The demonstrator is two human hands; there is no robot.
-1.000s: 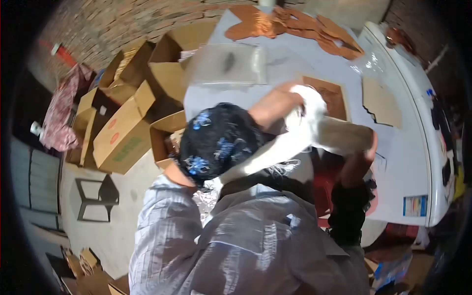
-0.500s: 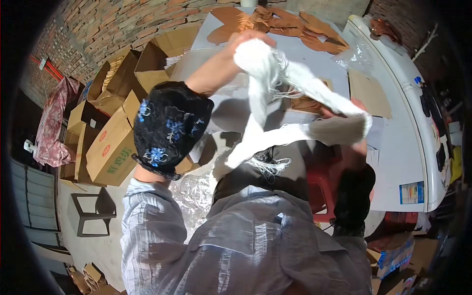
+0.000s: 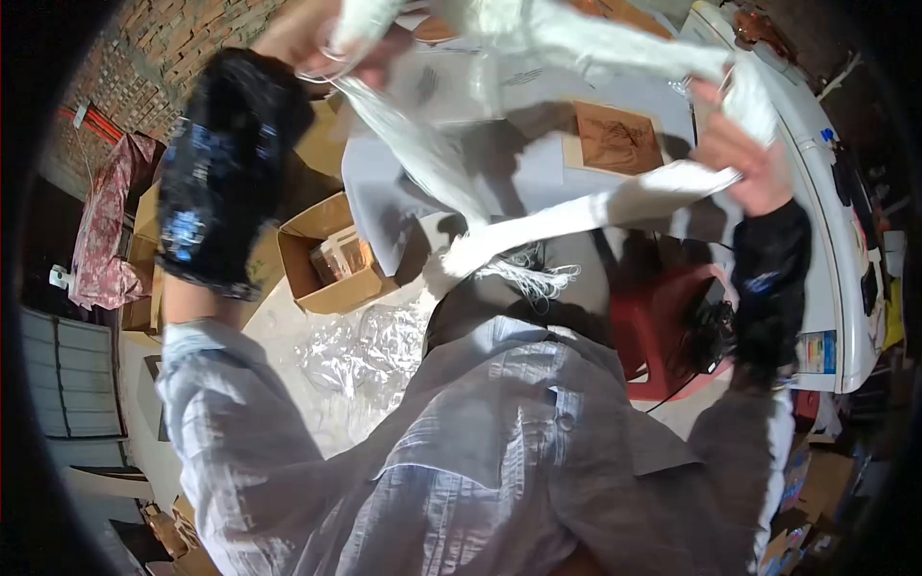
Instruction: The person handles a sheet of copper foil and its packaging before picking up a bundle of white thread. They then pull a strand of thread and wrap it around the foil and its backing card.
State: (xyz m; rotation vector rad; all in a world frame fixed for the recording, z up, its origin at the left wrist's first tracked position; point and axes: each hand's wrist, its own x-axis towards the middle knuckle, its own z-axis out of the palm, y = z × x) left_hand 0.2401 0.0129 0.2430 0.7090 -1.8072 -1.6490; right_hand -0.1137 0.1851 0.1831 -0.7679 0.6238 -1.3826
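A large loop of white yarn (image 3: 547,223), like a skein, is stretched between my hands and my lap. My left hand (image 3: 379,56), at the upper left and smeared by motion, has its fingers closed around the strands. At the upper right, my right hand (image 3: 754,158) grips the other side of the loop, which passes over the fingers. The near end of the loop reaches my knee, where loose thread ends (image 3: 533,278) hang in a tangle. Black sleeve covers with blue flowers are on both forearms.
A pale table (image 3: 519,158) stands ahead, bearing a shallow box of brown material (image 3: 617,137). An open cardboard box (image 3: 298,283) is at the left, near crumpled clear plastic (image 3: 355,355) on the floor. A red stool (image 3: 653,336) and a long white appliance (image 3: 816,240) are at the right.
Both hands have lifted and spread apart, the left going up and left, the right up and right. The yarn loop has opened wider between them.
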